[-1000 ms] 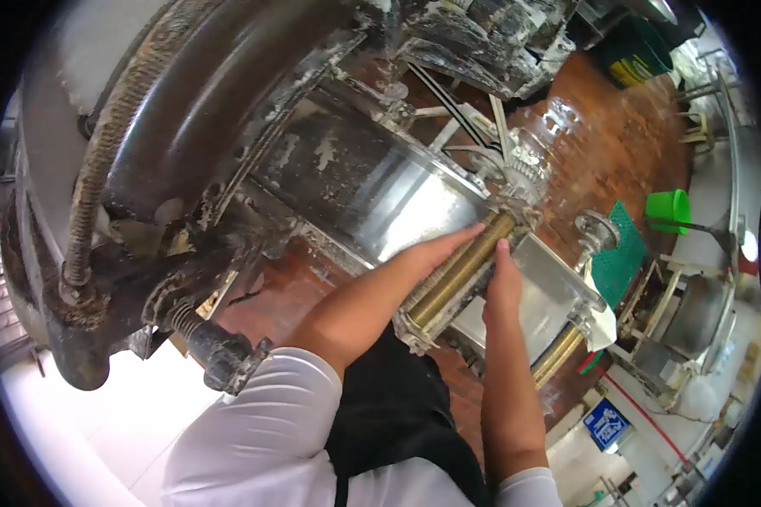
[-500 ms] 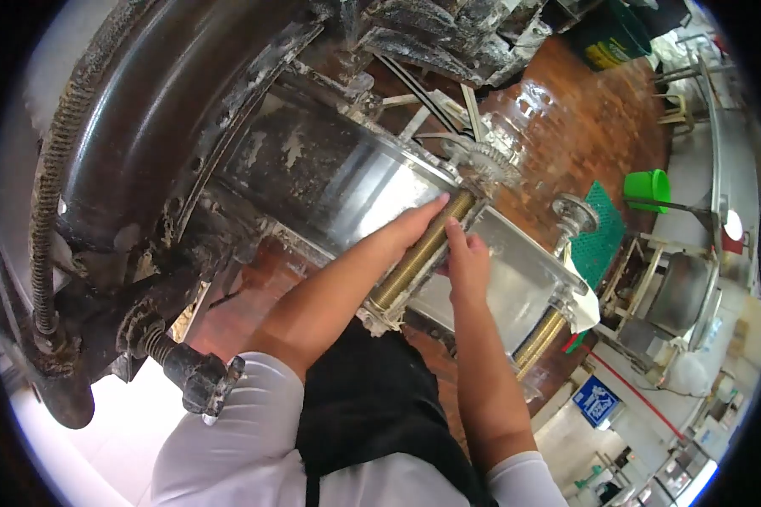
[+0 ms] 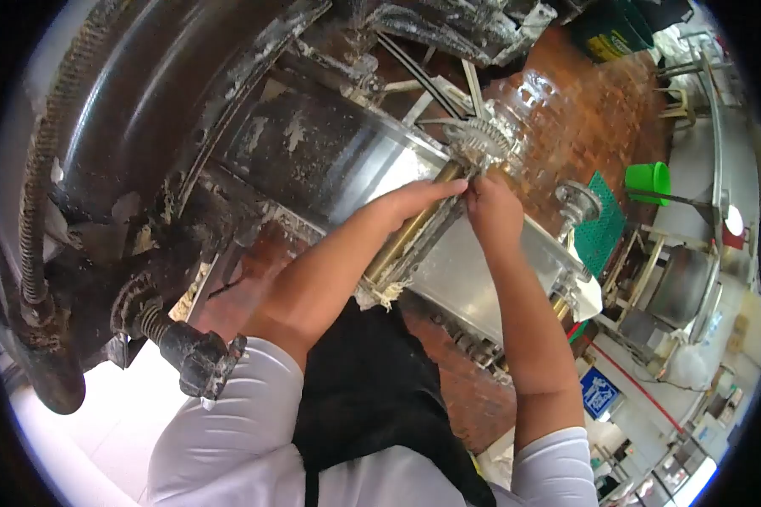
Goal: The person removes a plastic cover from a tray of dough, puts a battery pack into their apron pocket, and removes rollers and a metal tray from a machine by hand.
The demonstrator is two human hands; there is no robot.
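Note:
At the far end of a ribbed brass-coloured roller point(image 3: 402, 242), my two hands meet fingertip to fingertip. My left hand point(image 3: 421, 199) reaches across the roller, with its thumb side up and its fingers pressed together toward the right hand. My right hand point(image 3: 493, 209) is curled beside it, over the edge of a smooth metal plate point(image 3: 461, 269). Whatever lies between the fingertips is too small or hidden to make out. A shiny, stained metal sheet point(image 3: 330, 165) slopes up from the roller to the left. Pale residue point(image 3: 385, 294) clings to the roller's near end.
A large dark machine drum point(image 3: 135, 93) fills the left, with a knobbed screw point(image 3: 196, 359) jutting near my left arm. Toothed gears point(image 3: 482, 135) sit just beyond my hands. A handwheel point(image 3: 577, 203), green mat point(image 3: 599, 221) and green bucket point(image 3: 648, 182) are to the right.
Both hands have moved away from me along the roller to its far end and come together. My right hand has turned and curled, its arm swinging to the right.

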